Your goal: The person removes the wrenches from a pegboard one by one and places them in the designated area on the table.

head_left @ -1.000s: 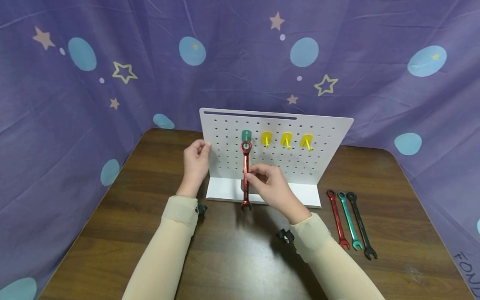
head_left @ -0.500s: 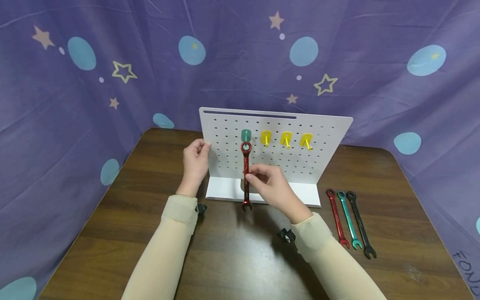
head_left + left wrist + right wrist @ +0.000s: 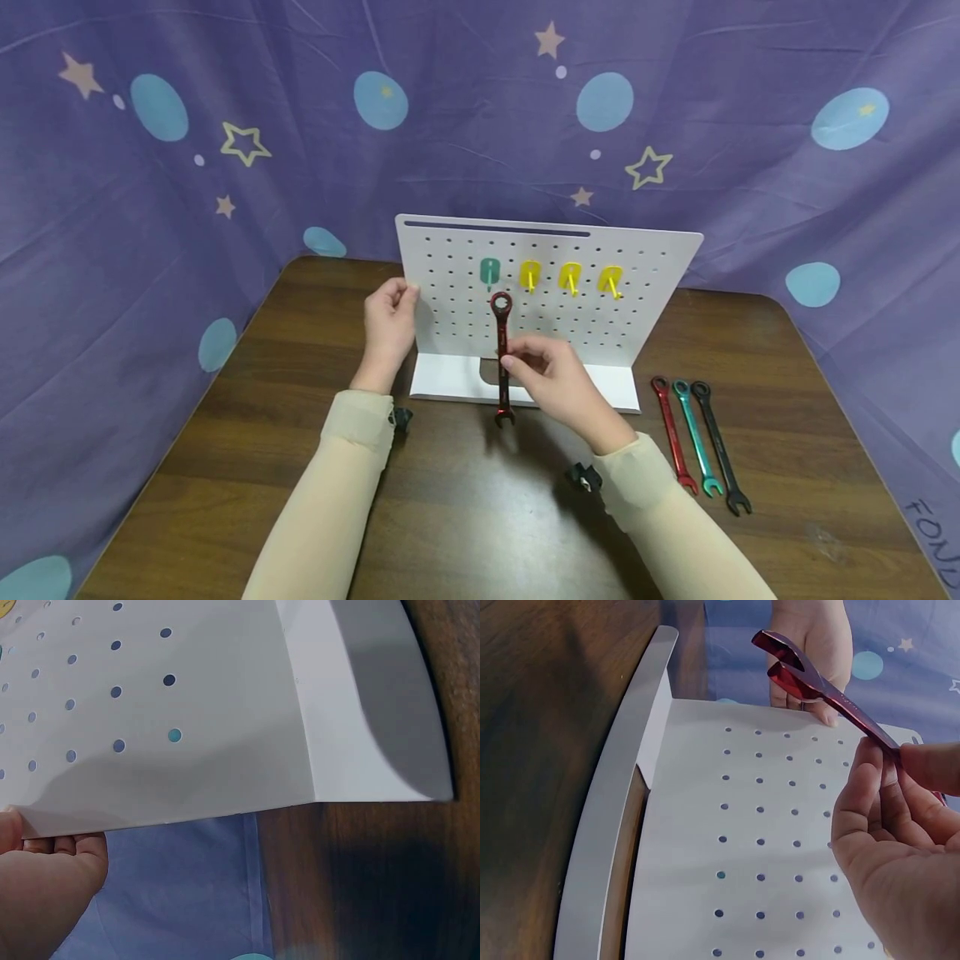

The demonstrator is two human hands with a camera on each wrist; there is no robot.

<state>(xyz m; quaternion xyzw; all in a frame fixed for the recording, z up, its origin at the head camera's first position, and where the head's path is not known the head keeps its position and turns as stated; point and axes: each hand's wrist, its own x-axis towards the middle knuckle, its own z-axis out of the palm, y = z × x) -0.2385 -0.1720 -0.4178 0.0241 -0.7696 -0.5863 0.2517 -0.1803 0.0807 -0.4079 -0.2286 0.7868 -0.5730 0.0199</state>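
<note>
A white pegboard [image 3: 450,321] stands upright on its folded base, with one green hook [image 3: 490,271] and three yellow hooks [image 3: 570,277] in a row. My left hand [image 3: 390,325] pinches the board's left edge between thumb and fingers; the left wrist view shows its fingertips [image 3: 90,844] behind the edge. In my right hand [image 3: 551,379] a red combination wrench [image 3: 502,333] is pinched mid-shaft, ring end up and open end down. Its ring sits in front of the board, a little below and right of the green hook. The right wrist view shows the wrench's open-end jaws close up.
On the table [image 3: 465,517], right of the board, lie three more wrenches side by side: a red wrench [image 3: 673,437], a green wrench [image 3: 697,437] and a black wrench [image 3: 722,446]. A purple patterned curtain [image 3: 480,125] hangs behind and at the sides.
My right hand has drawn the red wrench slightly down and to the right, so its ring no longer overlaps the green hook. The left hand keeps its hold on the board.
</note>
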